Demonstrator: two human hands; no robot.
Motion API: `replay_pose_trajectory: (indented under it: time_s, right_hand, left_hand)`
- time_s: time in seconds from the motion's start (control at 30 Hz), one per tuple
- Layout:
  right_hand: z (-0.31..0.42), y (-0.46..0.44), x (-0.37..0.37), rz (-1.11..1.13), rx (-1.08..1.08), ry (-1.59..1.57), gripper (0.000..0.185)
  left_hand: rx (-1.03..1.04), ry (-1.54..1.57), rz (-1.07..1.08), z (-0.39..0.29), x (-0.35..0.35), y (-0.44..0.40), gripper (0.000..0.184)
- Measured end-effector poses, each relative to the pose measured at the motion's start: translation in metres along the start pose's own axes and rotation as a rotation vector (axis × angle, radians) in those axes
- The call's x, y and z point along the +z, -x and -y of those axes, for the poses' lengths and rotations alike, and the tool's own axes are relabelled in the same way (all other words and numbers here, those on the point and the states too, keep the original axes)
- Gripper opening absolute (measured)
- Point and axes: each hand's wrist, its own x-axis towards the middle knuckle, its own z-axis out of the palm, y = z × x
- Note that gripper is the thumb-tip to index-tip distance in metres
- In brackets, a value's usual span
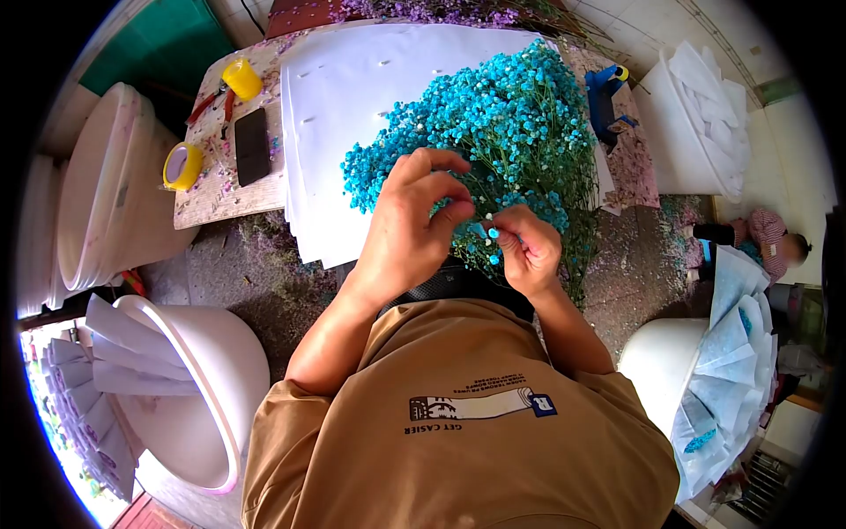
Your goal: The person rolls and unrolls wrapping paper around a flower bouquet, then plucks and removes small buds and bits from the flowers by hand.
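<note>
A large bunch of baby's breath dyed bright blue (502,106), with green stems, lies across a stack of white paper sheets (335,97) on the table. My left hand (414,207) is raised at the near edge of the bunch, fingers curved and thumb apart, with nothing visible between them. Just to its right, my right hand (529,247) pinches a small blue flower sprig (491,233) between thumb and fingers. Loose stems hang over the table edge beside my right hand, close to my lap.
On the table's left are a phone (252,146), pliers (228,108) and yellow tape rolls (182,166). A blue tape dispenser (606,101) stands at the right. White tubs (211,353) flank me, some with paper-wrapped bunches (718,388). Another person (767,240) is at far right.
</note>
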Motion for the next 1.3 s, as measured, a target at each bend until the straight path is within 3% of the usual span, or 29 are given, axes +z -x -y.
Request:
replay_pose_trajectory:
  time_s: [0.13,0.2,0.3,0.43,0.53,0.63,0.73,0.8,0.9,0.93,1.07,1.3]
  right_hand:
    - [0.001,0.001,0.001,-0.018,-0.029,0.039,0.005]
    - [0.002,0.002,0.001,-0.025,-0.015,0.036,0.006]
    - [0.001,-0.001,-0.001,-0.008,-0.023,0.066,0.006]
    - [-0.001,0.000,0.000,-0.008,-0.053,0.097,0.006]
    - [-0.003,0.001,0.000,0.001,-0.049,0.099,0.006]
    - [-0.003,0.001,0.000,-0.005,-0.040,0.089,0.007]
    - [-0.004,-0.001,-0.001,0.009,-0.035,0.091,0.007]
    - [-0.003,0.000,-0.002,0.026,-0.018,0.096,0.007]
    - [-0.004,0.000,-0.002,0.004,0.019,0.070,0.007]
    - [-0.005,0.001,-0.001,0.005,0.065,0.044,0.007]
    - [-0.006,-0.001,0.000,-0.011,0.092,-0.001,0.008]
    - [-0.001,-0.002,0.002,0.015,0.077,0.074,0.010]
  left_hand:
    - [-0.166,0.292,-0.154,0.000,-0.003,-0.007,0.010]
    - [-0.112,0.250,-0.191,-0.002,-0.003,-0.011,0.014]
    - [-0.037,-0.021,0.045,0.004,-0.003,-0.009,0.015]
    - [-0.137,0.031,0.094,0.005,0.001,-0.008,0.013]
    - [-0.141,0.155,-0.088,0.001,0.002,-0.009,0.009]
    - [-0.015,0.157,-0.082,-0.005,-0.002,-0.011,0.008]
    - [0.004,0.025,0.174,-0.010,-0.003,-0.007,0.007]
    - [-0.002,0.079,0.168,-0.006,0.001,-0.006,0.006]
    - [-0.037,0.243,-0.152,-0.003,0.003,-0.005,0.007]
    - [-0.021,0.192,-0.213,-0.005,0.000,-0.005,0.009]
    - [0.141,-0.018,-0.127,-0.016,-0.010,0.009,0.009]
    - [0.155,-0.268,-0.110,-0.022,0.007,0.015,0.016]
